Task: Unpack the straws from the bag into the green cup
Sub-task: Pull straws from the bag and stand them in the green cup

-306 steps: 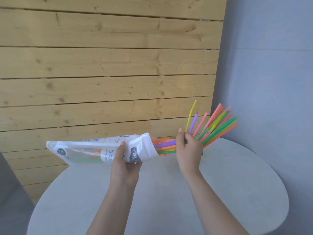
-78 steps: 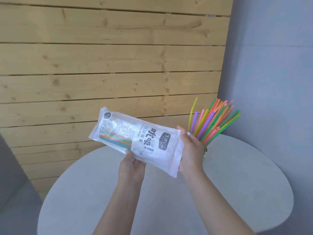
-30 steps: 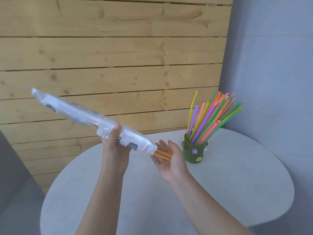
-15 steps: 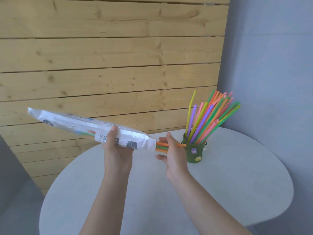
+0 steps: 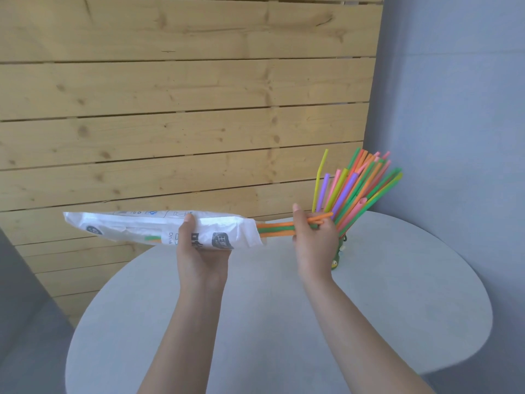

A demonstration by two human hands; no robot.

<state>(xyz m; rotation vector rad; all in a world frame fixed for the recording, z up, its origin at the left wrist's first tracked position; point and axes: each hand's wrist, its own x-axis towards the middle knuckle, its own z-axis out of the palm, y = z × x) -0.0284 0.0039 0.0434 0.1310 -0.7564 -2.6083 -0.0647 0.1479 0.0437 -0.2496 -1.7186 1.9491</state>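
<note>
Above the tabletop [image 5: 397, 294], the left hand [image 5: 199, 251] grips the bag [image 5: 136, 226]; the right hand [image 5: 314, 240] pinches orange and green straws [image 5: 275, 227] protruding from its mouth, beside the green cup [image 5: 339, 255] near the far edge.

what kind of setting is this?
Probably a staged indoor corner, not a working kitchen: a round grey table against a bare wood-plank wall and a plain grey wall, with only a green cup of straws on it.

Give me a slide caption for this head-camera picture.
Left hand holds the bag; right hand draws out orange and green straws beside the green cup.
</note>
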